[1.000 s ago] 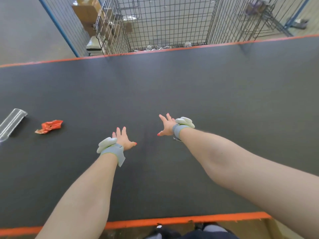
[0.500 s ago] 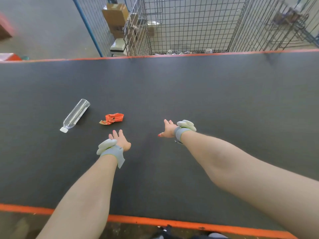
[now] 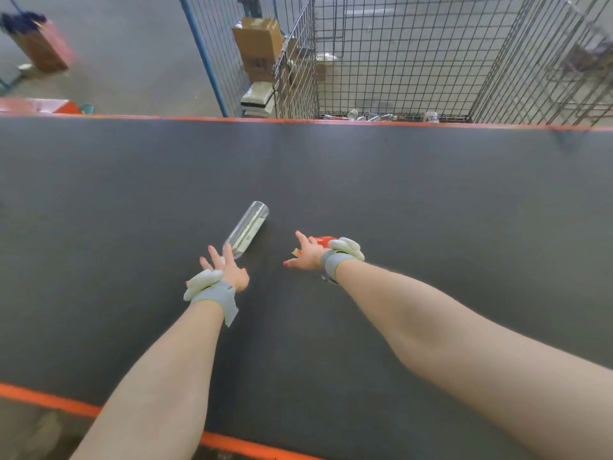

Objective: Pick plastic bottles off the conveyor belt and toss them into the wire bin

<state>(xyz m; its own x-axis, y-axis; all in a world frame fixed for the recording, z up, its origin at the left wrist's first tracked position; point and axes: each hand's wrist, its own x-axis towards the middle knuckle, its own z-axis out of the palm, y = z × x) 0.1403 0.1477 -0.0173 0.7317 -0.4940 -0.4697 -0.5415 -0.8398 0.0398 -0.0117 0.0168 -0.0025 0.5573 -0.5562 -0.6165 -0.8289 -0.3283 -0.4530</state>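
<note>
A clear plastic bottle lies on its side on the dark conveyor belt, its neck end towards me. My left hand hovers with spread fingers right at that neck end, which it hides. My right hand is stretched out flat to the right of the bottle, a short gap away, holding nothing. Beyond the belt's far orange edge stands the wire bin, with several clear bottles on its floor.
A crumpled orange-red wrapper lies on the belt, mostly hidden behind my right hand. Cardboard boxes are stacked left of the bin behind a blue-framed mesh panel. An orange strip marks the belt's near edge.
The bottle and the wrapper have travelled right along the belt to my hands. My left hand now reaches the bottle's neck end; the wrapper has slid behind my right hand.
</note>
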